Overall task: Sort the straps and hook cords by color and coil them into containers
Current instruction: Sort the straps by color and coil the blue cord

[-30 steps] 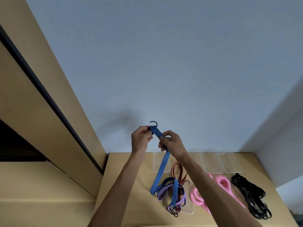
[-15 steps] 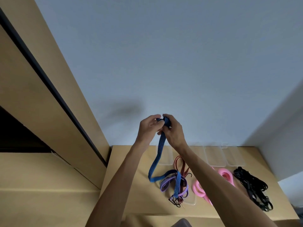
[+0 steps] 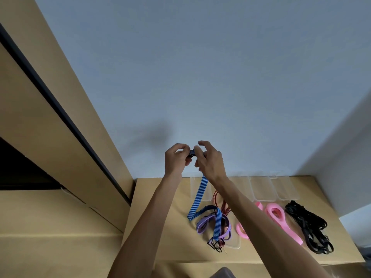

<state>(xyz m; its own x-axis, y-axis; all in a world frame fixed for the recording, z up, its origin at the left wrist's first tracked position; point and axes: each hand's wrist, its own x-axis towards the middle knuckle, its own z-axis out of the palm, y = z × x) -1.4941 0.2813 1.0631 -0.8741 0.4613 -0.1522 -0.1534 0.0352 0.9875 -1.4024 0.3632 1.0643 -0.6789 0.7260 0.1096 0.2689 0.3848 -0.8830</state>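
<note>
Above the table (image 3: 156,207), both hands pinch the blue striped cord's (image 3: 199,194) top; it hangs downward.

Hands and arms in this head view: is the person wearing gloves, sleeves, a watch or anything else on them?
Nothing worn shows. The left hand and right hand are bare, with no gloves, rings or watch visible. Both forearms are uncovered right down to the bottom edge of the picture, so no sleeve comes into view.

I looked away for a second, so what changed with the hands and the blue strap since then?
The strap's hook end, which stuck up a second ago, is now rolled between the left hand and right hand; less strap hangs loose. Pink, black and purple straps stayed put.
</note>
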